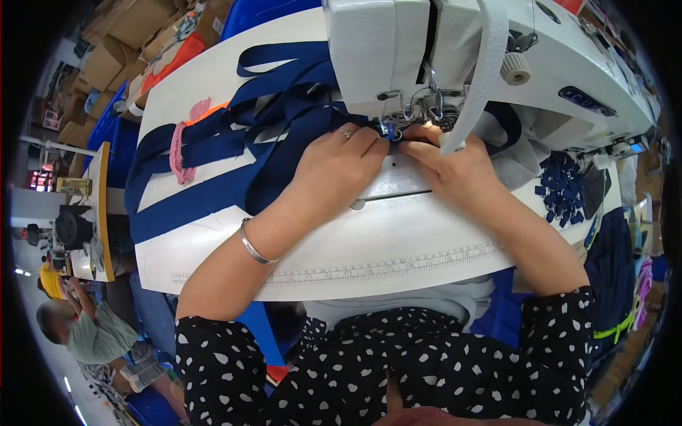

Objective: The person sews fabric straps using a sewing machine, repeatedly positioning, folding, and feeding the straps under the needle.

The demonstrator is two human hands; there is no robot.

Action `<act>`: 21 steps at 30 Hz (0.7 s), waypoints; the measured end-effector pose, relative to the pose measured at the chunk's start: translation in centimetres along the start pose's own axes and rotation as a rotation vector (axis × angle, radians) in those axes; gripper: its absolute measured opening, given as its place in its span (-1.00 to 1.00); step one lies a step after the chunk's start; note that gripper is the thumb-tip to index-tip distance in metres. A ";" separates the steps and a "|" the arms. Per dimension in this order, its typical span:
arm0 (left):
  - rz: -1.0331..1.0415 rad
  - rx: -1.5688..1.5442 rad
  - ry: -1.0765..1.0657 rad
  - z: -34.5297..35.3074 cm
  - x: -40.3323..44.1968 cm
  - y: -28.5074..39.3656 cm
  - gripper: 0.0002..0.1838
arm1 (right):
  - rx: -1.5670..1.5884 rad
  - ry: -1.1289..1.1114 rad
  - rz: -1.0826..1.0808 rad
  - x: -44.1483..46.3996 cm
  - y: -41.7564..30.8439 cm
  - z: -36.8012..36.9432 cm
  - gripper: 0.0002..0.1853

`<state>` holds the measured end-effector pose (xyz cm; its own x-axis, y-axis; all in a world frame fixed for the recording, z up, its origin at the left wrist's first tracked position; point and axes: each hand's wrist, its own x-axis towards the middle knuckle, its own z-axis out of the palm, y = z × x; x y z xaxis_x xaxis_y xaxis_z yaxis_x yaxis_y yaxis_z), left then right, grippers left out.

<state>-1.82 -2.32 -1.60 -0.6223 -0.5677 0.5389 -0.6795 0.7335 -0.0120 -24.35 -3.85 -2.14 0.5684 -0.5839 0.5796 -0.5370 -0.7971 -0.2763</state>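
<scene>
At the white sewing machine (pixel 398 42), both hands meet beside the needle area and presser foot (pixel 428 117). My left hand (pixel 337 167), with a ring and a bracelet, is closed on the end of a navy blue strap (pixel 288 117) just left of the foot. Close on the other side, my right hand (pixel 455 167) is closed, its fingertips pressing the dark strap by the lit needle plate. Under the fingers the strap is mostly hidden. A small metal and blue piece (pixel 389 132) shows between the fingertips.
Looped navy straps lie on the left of the white table (pixel 355 277), with a pink band (pixel 179 153) around some. Small navy pieces (pixel 561 188) are heaped at the right. A printed ruler (pixel 341 272) runs along the front edge. Another person (pixel 99 326) sits far left.
</scene>
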 end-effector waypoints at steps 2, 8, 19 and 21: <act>0.007 0.006 -0.001 0.0 -0.1 -0.1 -0.77 | 0.003 -0.001 -0.013 0.1 0.0 -0.2 -0.80; 0.012 0.057 -0.009 0.0 0.1 -0.1 -0.76 | -0.024 -0.002 -0.060 -0.1 0.1 -0.1 -0.84; 0.078 0.027 -0.018 -0.2 -0.2 -0.6 -0.74 | -0.068 -0.099 -0.098 -0.2 0.6 -0.4 -0.72; 0.093 0.031 -0.039 -0.2 -0.2 -0.5 -0.73 | -0.118 -0.163 -0.036 -0.2 0.5 -0.4 -0.65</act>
<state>-1.27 -2.47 -1.50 -0.6976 -0.5121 0.5011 -0.6293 0.7723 -0.0869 -24.98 -4.10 -2.07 0.6764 -0.5803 0.4535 -0.5786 -0.7997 -0.1604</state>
